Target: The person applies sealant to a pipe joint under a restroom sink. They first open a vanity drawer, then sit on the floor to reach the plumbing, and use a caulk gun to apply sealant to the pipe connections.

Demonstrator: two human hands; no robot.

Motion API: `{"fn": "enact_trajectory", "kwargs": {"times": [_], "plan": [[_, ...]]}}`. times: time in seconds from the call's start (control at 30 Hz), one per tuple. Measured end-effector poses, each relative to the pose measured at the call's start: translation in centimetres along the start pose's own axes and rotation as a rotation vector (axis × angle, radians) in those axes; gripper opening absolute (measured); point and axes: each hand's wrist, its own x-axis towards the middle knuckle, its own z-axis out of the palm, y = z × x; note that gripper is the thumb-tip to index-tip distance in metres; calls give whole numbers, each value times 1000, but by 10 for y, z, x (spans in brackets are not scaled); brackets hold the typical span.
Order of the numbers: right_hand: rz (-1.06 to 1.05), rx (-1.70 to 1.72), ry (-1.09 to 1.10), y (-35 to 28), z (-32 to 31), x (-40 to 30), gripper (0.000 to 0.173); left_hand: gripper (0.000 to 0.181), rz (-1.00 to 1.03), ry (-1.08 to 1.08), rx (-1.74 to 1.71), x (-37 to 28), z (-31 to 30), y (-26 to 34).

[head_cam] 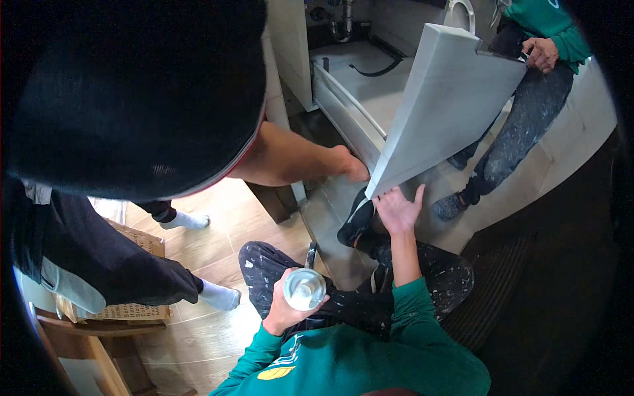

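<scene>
My left hand (298, 301) grips a pale cylindrical container (304, 289), seen end-on above my lap. A narrow black-and-silver tool (310, 255) shows just beyond it; whether the two are joined is unclear. My right hand (400, 213) reaches palm up to the lower corner of a tilted white panel (446, 99). My fingers meet its bottom edge, their tips partly hidden, with the thumb spread apart. Another person's hand (542, 54) is at the panel's notched upper right side. Near the lower corner is a further person's bare hand (354, 166).
Behind the panel stands an open white cabinet (342, 109) with a drain pipe (343, 22) and a black strip (379, 72) inside. A person in dark clothing (138, 89) leans in from the left. Cardboard boxes (143, 240) and wooden furniture (99, 356) are at left.
</scene>
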Motion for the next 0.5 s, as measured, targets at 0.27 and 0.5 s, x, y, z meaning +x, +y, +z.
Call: {"fn": "enact_trajectory", "kwargs": {"times": [0.27,0.5], "plan": [[-15,-1,9,-1,-4,3,102,52,2,5,10,-1,-1,-1],[-5,15,3,0,0,1,93,52,-16,17,5,-1,-1,2]]}}
